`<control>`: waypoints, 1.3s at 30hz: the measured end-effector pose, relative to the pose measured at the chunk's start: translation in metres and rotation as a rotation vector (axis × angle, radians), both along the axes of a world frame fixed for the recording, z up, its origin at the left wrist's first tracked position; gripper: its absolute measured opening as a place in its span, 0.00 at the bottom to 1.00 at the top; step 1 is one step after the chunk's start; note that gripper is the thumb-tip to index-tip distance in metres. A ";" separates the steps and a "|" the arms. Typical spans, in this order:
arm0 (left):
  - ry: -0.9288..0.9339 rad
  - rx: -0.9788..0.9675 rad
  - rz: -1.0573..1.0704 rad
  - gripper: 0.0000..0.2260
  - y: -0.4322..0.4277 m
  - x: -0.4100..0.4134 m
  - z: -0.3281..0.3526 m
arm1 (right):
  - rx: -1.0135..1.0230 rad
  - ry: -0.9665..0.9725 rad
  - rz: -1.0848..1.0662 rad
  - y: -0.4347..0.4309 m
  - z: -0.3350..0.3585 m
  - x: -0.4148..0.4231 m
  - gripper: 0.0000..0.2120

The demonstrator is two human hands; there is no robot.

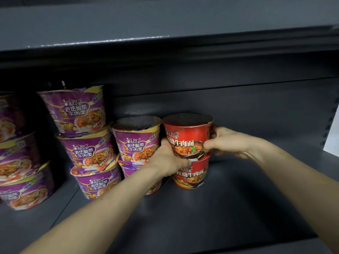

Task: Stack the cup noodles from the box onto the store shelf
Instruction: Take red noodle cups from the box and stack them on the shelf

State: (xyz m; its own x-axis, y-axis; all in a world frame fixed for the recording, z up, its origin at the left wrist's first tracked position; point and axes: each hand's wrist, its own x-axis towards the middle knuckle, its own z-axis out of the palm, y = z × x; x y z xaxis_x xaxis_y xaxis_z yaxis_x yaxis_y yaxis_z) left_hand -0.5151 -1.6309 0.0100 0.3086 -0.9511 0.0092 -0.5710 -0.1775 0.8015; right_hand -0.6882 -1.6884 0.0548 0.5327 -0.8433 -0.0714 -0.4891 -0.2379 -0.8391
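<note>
- Upper red cup sits upright on lower red cup, on the shelf.
- Left hand fingers are curled round the upper red cup at 8 o'clock.
- Right hand clamps it at 3 o'clock.
- Purple cups stand just beside, at 9 o'clock.

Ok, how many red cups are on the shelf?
2. The lower red cup stands on the shelf; the upper red cup sits on it, held by the left hand and right hand. Others may be hidden behind.
</note>
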 end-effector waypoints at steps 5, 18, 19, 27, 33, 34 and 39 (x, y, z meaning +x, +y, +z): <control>-0.023 -0.024 0.027 0.42 -0.004 -0.005 -0.002 | 0.023 -0.046 0.018 -0.006 -0.003 0.003 0.17; -0.017 0.006 0.068 0.44 -0.010 -0.006 -0.005 | 0.010 -0.049 -0.114 -0.012 -0.011 0.014 0.18; -0.021 0.003 0.076 0.44 -0.011 -0.007 -0.004 | 0.007 -0.052 -0.121 -0.012 -0.012 0.016 0.17; 0.011 0.012 0.101 0.41 -0.009 -0.011 -0.001 | 0.043 -0.070 -0.092 -0.014 -0.017 0.019 0.24; 0.099 0.044 0.060 0.33 -0.002 -0.009 0.008 | 0.049 -0.044 -0.151 -0.021 -0.014 0.013 0.23; 0.098 0.065 0.040 0.31 -0.003 -0.009 0.010 | 0.036 -0.036 -0.161 -0.021 -0.014 0.014 0.22; 0.069 0.166 -0.025 0.32 -0.006 -0.006 0.014 | 0.011 -0.015 -0.189 -0.017 -0.018 0.016 0.21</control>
State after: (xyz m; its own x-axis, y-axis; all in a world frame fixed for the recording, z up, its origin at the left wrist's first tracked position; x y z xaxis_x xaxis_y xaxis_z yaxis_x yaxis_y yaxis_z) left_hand -0.5212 -1.6368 0.0241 0.2796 -0.9451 -0.1692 -0.5217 -0.2975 0.7996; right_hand -0.6719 -1.7052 0.0367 0.3659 -0.9276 -0.0748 -0.5117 -0.1333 -0.8488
